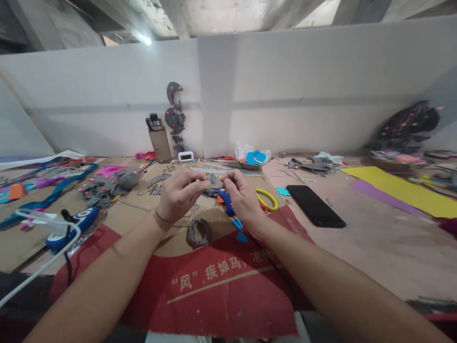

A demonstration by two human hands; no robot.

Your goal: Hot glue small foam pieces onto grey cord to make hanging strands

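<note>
Over the cardboard, my left hand is closed, thumb and fingers pinched together. My right hand faces it, also in a pinch. What sits between the fingertips is too small to make out. A small grey piece shows in the gap between the hands, close to the left fingertips; I cannot tell whether it is held. Below the right hand lies a blue glue gun, partly covered, with a black cable. Scissors with yellow handles are just right of that hand. A coil of grey cord rests nearer to me.
A black phone lies to the right, with yellow sheet beyond. At the back stand a bottle, a small white clock and a bowl. Grey felt pieces and a blue-and-white power strip occupy the left.
</note>
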